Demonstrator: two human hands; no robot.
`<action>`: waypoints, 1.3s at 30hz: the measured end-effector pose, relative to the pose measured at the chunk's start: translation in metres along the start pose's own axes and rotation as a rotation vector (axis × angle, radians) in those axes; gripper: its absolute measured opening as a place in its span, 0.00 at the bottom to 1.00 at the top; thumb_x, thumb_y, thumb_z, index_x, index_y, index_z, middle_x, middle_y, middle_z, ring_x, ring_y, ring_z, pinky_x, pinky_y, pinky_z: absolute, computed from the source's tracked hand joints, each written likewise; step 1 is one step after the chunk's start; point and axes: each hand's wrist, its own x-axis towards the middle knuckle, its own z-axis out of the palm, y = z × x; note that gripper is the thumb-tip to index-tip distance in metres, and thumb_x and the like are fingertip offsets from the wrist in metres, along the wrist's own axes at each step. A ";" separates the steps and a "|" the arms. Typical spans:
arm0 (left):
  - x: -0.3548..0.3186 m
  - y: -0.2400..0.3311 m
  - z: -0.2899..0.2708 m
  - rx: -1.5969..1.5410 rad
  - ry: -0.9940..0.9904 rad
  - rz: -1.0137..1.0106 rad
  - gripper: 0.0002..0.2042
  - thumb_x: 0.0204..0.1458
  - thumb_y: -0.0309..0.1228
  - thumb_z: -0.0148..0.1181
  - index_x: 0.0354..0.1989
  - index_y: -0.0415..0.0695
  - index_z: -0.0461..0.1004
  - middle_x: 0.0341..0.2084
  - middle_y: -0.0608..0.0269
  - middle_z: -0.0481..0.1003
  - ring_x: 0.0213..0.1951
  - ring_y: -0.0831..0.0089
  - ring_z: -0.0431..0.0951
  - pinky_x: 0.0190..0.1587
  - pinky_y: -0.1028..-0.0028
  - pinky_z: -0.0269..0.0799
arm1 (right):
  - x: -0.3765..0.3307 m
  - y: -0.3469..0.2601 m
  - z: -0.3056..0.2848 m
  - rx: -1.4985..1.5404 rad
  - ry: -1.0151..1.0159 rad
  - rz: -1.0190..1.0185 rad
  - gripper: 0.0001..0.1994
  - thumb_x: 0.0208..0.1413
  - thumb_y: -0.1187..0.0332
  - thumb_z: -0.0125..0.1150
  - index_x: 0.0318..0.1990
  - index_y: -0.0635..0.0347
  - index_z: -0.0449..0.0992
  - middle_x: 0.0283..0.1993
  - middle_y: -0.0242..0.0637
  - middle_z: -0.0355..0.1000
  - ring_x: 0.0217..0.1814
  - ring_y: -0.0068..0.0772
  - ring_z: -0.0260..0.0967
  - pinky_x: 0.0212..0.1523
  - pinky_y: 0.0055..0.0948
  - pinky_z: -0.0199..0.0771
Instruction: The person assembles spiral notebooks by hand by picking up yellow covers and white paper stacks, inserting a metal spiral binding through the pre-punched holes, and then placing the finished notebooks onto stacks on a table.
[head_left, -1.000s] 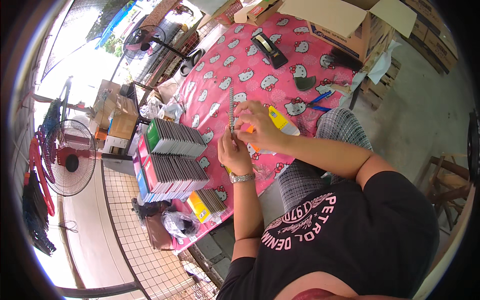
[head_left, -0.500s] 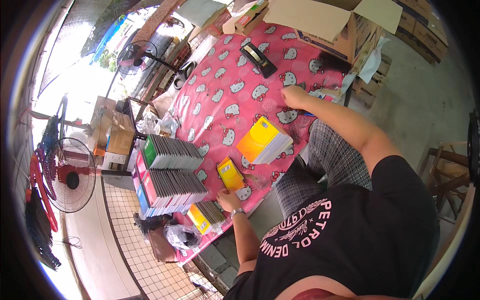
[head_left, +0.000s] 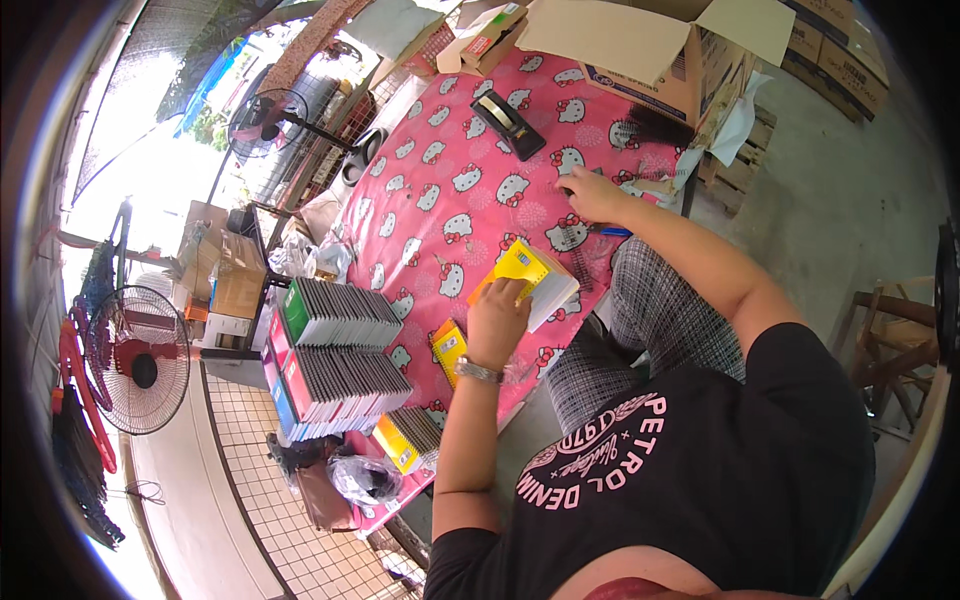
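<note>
My left hand (head_left: 500, 318), a watch at its wrist, lies on a stack of yellow notebooks (head_left: 553, 290), fingers bent over the top notebook's cover. Partly hidden by that wrist, a small yellow spiral notebook (head_left: 447, 348) rests on the table. My right hand (head_left: 594, 196) is over the pink table at the right, its fingers curled; a small dark thing shows at its fingertips, too small to name. A blue pen-like thing (head_left: 614, 231) lies just below this hand. Dark loose wire coils (head_left: 582, 268) are beside the yellow stack.
Tall rows of spiral notebooks (head_left: 345, 370) stand at the left, with more yellow spiral notebooks (head_left: 408, 440) before them. A black tape dispenser (head_left: 510, 125) sits farther back on the pink tablecloth (head_left: 430, 215). An open cardboard box (head_left: 650, 85) stands at the far right.
My left hand has moved up and right from the small yellow notebook onto the yellow stack. My right hand stays near the same place, slightly lower.
</note>
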 end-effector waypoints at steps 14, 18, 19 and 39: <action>0.017 -0.009 -0.011 0.103 0.318 -0.027 0.07 0.58 0.30 0.52 0.42 0.43 0.71 0.33 0.55 0.75 0.39 0.56 0.74 0.48 0.57 0.64 | -0.029 -0.105 -0.041 0.191 0.163 -0.508 0.10 0.53 0.77 0.60 0.43 0.56 0.80 0.40 0.35 0.72 0.44 0.37 0.71 0.46 0.32 0.71; 0.017 -0.007 -0.009 0.127 0.359 -0.003 0.07 0.59 0.33 0.53 0.41 0.45 0.72 0.32 0.57 0.75 0.38 0.58 0.73 0.47 0.58 0.62 | -0.028 -0.100 -0.040 0.309 -0.068 -0.495 0.13 0.53 0.77 0.58 0.46 0.53 0.79 0.42 0.35 0.72 0.44 0.39 0.71 0.46 0.33 0.72; 0.017 -0.007 -0.008 0.130 0.364 0.003 0.07 0.59 0.34 0.54 0.40 0.45 0.72 0.32 0.58 0.75 0.38 0.58 0.73 0.47 0.59 0.62 | -0.028 -0.100 -0.040 0.340 -0.076 -0.510 0.13 0.54 0.77 0.57 0.46 0.52 0.79 0.41 0.36 0.73 0.43 0.39 0.72 0.44 0.34 0.72; 0.017 0.000 0.003 0.157 0.430 -0.007 0.10 0.59 0.32 0.53 0.47 0.42 0.69 0.35 0.58 0.76 0.43 0.58 0.74 0.58 0.55 0.58 | -0.004 -0.097 -0.028 0.961 -0.432 -0.016 0.16 0.60 0.63 0.57 0.53 0.61 0.71 0.42 0.47 0.74 0.34 0.36 0.78 0.29 0.32 0.76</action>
